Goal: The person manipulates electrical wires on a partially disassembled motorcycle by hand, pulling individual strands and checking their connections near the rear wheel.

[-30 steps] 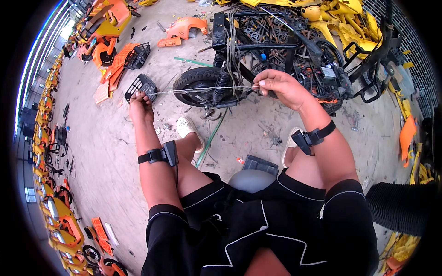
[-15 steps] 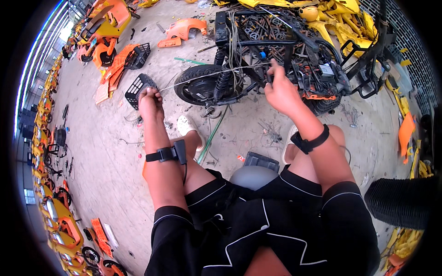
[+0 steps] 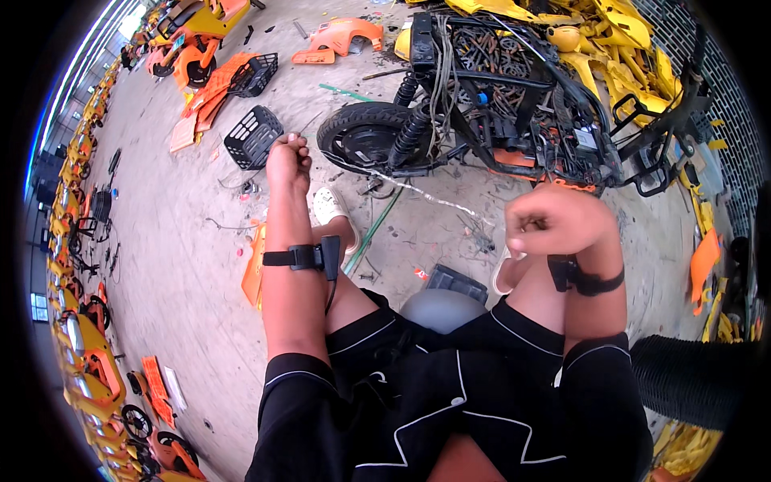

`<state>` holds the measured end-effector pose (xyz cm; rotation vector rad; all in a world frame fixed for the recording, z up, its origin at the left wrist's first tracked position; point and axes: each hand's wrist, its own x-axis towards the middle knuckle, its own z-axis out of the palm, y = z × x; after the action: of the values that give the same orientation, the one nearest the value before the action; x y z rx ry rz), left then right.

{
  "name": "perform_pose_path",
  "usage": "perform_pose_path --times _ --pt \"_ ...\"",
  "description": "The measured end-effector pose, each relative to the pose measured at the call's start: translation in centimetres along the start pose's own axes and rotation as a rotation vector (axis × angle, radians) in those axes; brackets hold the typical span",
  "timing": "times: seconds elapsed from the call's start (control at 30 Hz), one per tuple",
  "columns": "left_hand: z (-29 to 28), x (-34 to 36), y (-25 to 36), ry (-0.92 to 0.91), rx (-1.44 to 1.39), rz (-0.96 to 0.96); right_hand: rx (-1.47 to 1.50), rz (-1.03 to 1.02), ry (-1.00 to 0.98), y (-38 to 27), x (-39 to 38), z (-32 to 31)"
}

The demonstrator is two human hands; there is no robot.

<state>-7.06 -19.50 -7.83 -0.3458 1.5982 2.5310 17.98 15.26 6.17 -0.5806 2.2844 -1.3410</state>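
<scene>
My left hand (image 3: 289, 165) is closed, fingers pinched on a thin pale cable. It hovers beside a black plastic basket (image 3: 252, 138). From there the cable (image 3: 434, 198) sags in front of the rear wheel (image 3: 360, 136) and runs toward my right hand (image 3: 558, 221). That hand is curled, blurred by motion, near my right knee; whether the cable's far end is in its fingers is hidden. Before me a stripped black scooter frame (image 3: 514, 80) lies loaded with loose metal parts. A bundle of grey cables (image 3: 442, 72) hangs over its rear.
Orange panels (image 3: 213, 100) and an orange scooter fender (image 3: 345, 36) lie on the floor at the far left. Yellow panels (image 3: 614, 40) are heaped at the far right. A row of scooters (image 3: 92, 361) lines the left. A green strip (image 3: 373, 225) lies by my left shoe (image 3: 329, 206).
My right hand has moved back from the scooter frame toward my right knee, its fingers now curled. The cable, taut before, now sags lower. The left hand shifted slightly right in view.
</scene>
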Motion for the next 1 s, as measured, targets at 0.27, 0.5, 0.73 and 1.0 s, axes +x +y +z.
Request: perform_pose_path --times 0.27,0.5,0.73,1.0 --pt "2.6 -1.5 0.2 -0.014 0.003 0.019 -0.405 0.114 0.976 4.4 2.9 -0.4" --pt "3.2 -0.2 -0.6 -0.051 -0.078 -0.103 1.026 -0.826 0.243 0.7 1.1 -2.1" --pt "1.5 0.4 0.4 0.043 -0.027 0.046 -0.324 0.171 -0.045 1.0 0.1 -1.9" --pt "3.3 -1.5 -0.1 -0.062 0.009 -0.044 -0.662 0.099 0.984 4.3 3.0 -1.7"
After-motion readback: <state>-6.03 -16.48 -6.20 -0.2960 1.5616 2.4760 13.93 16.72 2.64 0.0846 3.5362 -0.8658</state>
